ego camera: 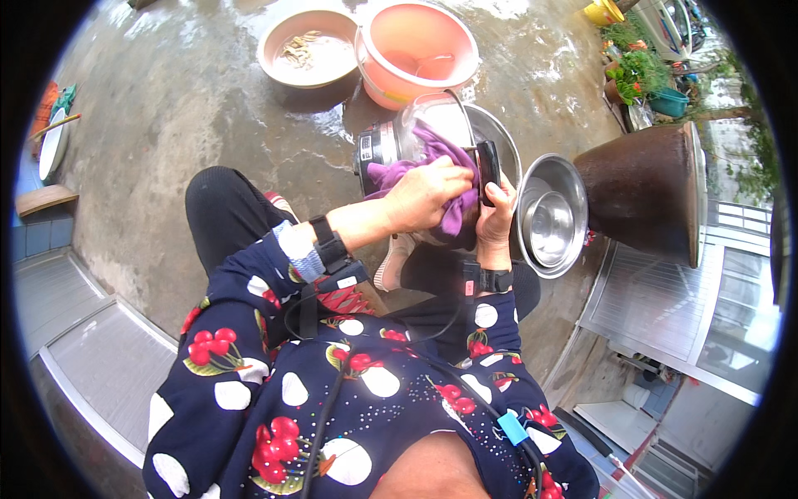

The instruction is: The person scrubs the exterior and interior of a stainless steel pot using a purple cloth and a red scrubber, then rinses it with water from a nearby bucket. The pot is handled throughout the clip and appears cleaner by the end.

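A glass electric pot (pixel 430 121) with a black base (pixel 369 156) and a small panel lies tilted on its side before me. My left hand (pixel 433 193) presses a purple cloth (pixel 452 215) against it, with the cloth bunched under the fingers. My right hand (pixel 497 209) grips a black handle (pixel 490 171) at the rim end of the pot. The cloth and my left hand hide part of the glass. Behind the handle shows the rim of a stainless-steel basin (pixel 508 137).
Beyond the pot stand an orange plastic tub (pixel 405 37) and a shallower basin (pixel 268 53) holding yellowish pieces in water. To the right are a steel basin (pixel 583 215) with a metal bowl (pixel 552 227) inside and a large brown vat (pixel 642 193). Wet concrete (pixel 149 131) surrounds me.
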The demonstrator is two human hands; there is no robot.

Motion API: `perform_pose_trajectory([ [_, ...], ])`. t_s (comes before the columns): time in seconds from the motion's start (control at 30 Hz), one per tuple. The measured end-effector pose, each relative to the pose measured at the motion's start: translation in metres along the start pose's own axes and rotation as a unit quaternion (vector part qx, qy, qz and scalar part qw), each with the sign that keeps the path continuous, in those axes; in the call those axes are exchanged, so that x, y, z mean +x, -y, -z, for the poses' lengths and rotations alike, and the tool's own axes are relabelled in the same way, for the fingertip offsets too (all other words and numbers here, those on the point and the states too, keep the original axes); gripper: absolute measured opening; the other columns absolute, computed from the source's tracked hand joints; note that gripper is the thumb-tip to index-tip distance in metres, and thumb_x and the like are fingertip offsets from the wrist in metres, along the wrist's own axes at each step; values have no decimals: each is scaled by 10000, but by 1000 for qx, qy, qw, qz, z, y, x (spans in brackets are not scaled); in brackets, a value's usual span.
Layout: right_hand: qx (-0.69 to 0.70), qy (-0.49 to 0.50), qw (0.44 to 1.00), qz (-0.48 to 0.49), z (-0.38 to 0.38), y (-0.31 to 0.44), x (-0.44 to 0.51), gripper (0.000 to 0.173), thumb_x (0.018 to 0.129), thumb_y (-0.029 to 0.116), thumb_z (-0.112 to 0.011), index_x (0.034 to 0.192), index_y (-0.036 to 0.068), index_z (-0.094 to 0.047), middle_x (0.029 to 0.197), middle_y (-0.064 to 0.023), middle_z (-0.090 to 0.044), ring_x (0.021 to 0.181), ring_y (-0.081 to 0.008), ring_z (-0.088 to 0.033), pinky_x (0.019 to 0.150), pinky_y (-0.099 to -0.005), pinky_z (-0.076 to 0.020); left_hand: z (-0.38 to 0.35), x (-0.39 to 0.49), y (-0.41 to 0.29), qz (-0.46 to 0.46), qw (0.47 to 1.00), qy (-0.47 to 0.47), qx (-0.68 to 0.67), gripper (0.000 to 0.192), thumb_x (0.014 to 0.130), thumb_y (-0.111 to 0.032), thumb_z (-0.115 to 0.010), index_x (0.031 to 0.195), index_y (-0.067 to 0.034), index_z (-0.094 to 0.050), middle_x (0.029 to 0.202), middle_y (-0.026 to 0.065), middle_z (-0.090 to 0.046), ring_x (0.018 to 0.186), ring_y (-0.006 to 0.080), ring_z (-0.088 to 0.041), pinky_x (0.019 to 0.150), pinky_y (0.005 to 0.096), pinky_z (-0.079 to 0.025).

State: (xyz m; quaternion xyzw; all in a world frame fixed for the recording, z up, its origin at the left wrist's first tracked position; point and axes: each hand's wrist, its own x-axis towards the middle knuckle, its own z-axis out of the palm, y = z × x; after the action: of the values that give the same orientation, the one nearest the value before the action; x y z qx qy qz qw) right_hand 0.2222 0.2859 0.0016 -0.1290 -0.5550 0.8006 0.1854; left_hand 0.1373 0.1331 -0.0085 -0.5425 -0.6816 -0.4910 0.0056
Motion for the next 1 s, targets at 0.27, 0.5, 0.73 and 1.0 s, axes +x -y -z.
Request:
perform_pose_trajectory([
  [0.27, -7, 12, 1000, -20, 6, -2, -4, 508, 739, 203, -636, 1153, -85, -580, 1040, -123, -655, 934, -200, -626, 881, -313, -477, 16, -12, 15, 45, 993, -108, 21, 342, 723, -50, -652, 1063, -23, -623, 1092, 133, -647, 1057, 335, -589, 904, 417, -482],
  [0.5, -9, 29, 999, -15, 4, -3, -6, 524, 726, 210, -656, 1157, -78, -578, 1044, -130, -658, 932, -204, -638, 880, -311, -485, 28, 19, 35, 69, 990, -73, -98, 325, 737, -106, -683, 1056, -65, -637, 1072, 162, -647, 1005, 336, -619, 868, 398, -481],
  [0.73, -7, 16, 1000, -12, 5, -2, -10, 558, 719, 230, -655, 1182, -72, -570, 1032, -120, -656, 929, -201, -634, 875, -307, -483, 33, 24, 42, 27, 990, 29, -132, 365, 784, -65, -646, 1147, -57, -607, 1151, 143, -615, 1105, 298, -575, 953, 382, -444],
  [1.0, -8, 16, 1000, -14, 5, -2, -8, 559, 717, 234, -649, 1183, -66, -573, 1054, -118, -648, 966, -203, -624, 907, -315, -465, 26, 29, 37, 40, 995, -30, -87, 344, 737, -78, -670, 1072, -44, -602, 1058, 155, -619, 1032, 323, -589, 897, 387, -465],
])
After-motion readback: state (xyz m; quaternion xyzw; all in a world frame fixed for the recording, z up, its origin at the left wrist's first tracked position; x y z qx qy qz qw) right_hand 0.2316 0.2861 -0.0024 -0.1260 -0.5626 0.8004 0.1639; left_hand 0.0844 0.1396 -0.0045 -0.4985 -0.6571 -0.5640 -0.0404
